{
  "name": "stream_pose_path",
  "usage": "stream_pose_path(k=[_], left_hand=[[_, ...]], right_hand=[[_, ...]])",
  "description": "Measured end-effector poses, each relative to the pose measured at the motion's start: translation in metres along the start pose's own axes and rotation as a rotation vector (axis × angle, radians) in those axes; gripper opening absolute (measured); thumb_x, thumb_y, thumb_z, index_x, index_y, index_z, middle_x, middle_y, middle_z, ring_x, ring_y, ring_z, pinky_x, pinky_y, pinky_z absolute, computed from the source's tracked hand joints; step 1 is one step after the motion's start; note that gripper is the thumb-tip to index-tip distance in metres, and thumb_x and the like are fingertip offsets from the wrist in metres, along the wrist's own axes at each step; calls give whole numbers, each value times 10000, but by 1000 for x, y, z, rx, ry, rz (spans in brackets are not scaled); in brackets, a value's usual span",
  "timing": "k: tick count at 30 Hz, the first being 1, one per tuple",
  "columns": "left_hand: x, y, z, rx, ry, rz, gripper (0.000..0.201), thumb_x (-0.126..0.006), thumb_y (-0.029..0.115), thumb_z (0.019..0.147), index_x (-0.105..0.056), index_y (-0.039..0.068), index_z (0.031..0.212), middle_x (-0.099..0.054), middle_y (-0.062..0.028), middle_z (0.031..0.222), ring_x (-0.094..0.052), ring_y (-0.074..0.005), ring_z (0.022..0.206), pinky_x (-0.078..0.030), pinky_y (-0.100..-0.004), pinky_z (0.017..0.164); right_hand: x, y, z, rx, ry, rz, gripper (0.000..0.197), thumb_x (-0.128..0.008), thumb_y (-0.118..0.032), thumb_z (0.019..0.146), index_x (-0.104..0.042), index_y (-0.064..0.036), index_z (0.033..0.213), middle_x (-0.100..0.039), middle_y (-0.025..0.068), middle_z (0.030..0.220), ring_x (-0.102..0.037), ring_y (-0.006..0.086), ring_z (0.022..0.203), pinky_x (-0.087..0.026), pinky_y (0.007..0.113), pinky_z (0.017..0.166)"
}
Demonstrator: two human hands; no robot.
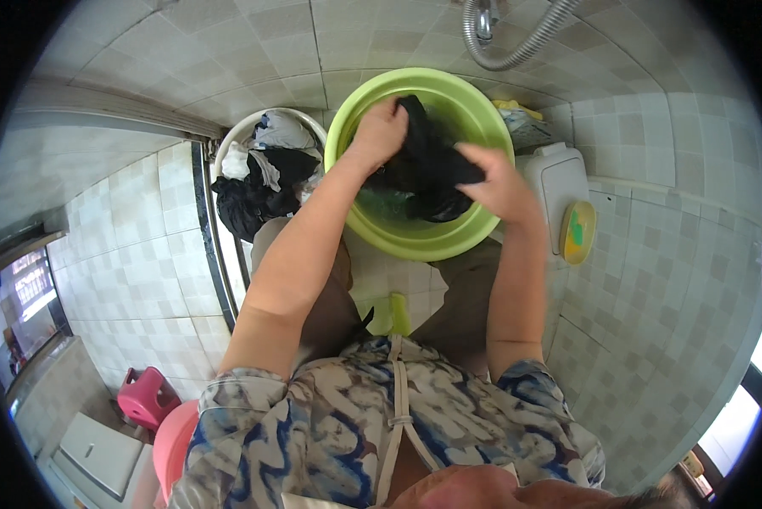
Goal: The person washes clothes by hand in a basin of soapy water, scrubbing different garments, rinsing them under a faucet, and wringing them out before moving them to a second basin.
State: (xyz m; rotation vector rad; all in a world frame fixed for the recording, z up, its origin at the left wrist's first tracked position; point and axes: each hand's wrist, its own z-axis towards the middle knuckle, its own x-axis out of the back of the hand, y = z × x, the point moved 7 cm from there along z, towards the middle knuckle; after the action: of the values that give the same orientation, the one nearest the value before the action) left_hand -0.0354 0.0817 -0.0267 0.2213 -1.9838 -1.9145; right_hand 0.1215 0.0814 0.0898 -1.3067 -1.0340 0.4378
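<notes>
A large lime-green basin (423, 248) with water in it stands in front of me. Over it I hold a black garment (427, 161), bunched up and hanging partly into the water; its kind cannot be made out. My left hand (381, 134) grips its upper left end near the far side of the basin. On the right, my right hand (493, 180) has its fingers and thumb closed on the other edge of the cloth, slightly blurred.
Left of the basin, a white tub (228, 146) overflows with dark and white clothes (283, 170). At right, a white lidded bin (559, 182) stands beside a yellow dish (578, 246) holding something green. A shower hose (516, 61) hangs above; a pink stool (147, 397) stands lower left.
</notes>
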Motion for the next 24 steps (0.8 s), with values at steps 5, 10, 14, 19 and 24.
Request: stream_pose_path(k=[5,10,14,19,24], left_hand=[[0,34,-7,345,-181,-539,259,-412,86,927,-588,36,1110,-619,-31,993,-580,-85,873,-477,-240,770],[-28,95,-36,94,-658,-409,392,-401,-52,776,-590,25,1111,-613,-43,1053,-579,-118,943,-452,-256,869],[-24,119,-47,16,-689,-371,400,-442,-54,756,-585,5,1124,-610,-44,1090,-571,-117,988,-432,-253,896],[8,123,-41,55,-582,-393,494,-529,-43,682,-584,36,1166,-598,-9,922,-550,-74,844,-432,-212,782],[17,102,-40,-52,-482,100,539,-589,13,678,-571,105,1209,-622,-39,840,-593,-141,825,-466,-265,753]], right_hand=[[-54,62,-15,-278,-492,-243,376,-675,-206,773,-529,5,1048,-587,148,974,-573,229,920,-472,331,810],[1,95,-4,-358,99,-486,481,-652,-192,758,-512,-14,1183,-573,181,1101,-547,304,1067,-438,383,887],[-28,97,14,-275,76,90,534,-627,-60,743,-472,-43,1254,-562,137,1199,-535,233,1107,-397,319,953],[-19,100,11,-246,83,-156,375,-602,-139,779,-579,-126,1153,-624,153,1055,-587,278,1008,-450,380,872],[47,53,-25,-358,344,-378,223,-639,-203,766,-641,-35,913,-643,135,773,-612,264,702,-475,347,664]])
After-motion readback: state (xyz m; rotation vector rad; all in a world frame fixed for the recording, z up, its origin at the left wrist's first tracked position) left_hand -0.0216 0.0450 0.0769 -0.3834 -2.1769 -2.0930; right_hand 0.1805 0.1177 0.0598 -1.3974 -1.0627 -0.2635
